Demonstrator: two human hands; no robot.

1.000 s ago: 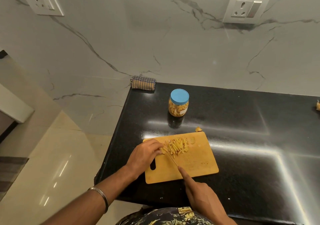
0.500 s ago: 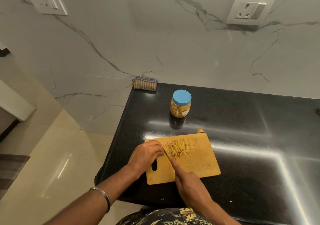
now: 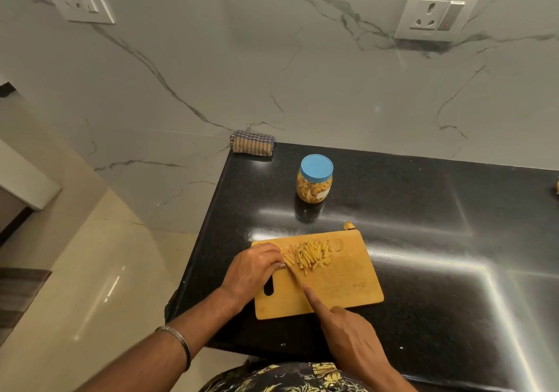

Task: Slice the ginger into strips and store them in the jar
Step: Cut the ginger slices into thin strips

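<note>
Working on the black counter (image 3: 423, 240), I've got the wooden board (image 3: 348, 282) near its left edge, and the blue-lidded jar (image 3: 314, 180) waits just behind it, lid on. My left hand (image 3: 251, 270) curls down on the uncut ginger, fingertips tucked beside the pile of ginger strips (image 3: 311, 255). My right hand (image 3: 351, 334) grips the knife (image 3: 295, 275), forefinger along its spine (blade barely visible here). Best bet, I reckon: short even strokes, knuckles guiding, fingertips well back.
</note>
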